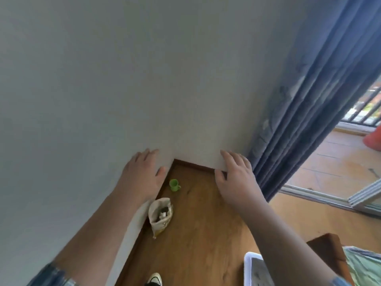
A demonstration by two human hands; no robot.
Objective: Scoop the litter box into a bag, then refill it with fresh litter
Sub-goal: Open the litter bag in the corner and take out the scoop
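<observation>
Beige bag (156, 222) lying along wall (103, 79), mouth toward green cup (174, 185)

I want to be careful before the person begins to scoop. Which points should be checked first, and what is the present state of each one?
1. Hands free: the left hand and the right hand hold nothing, and their fingers are straight. Ok.
2. Bag ready: the bag is open at the top. Ok.
3. Room in the bag: something dark and something white already lie inside. Cannot tell.
4. Litter box within reach: only a white corner of the litter box shows, under the right arm. Cannot tell.
5. Scoop at hand: only a green cup shows, and no scoop. Not ok.
6. Fresh litter nearby: none is in view. Cannot tell.
</observation>
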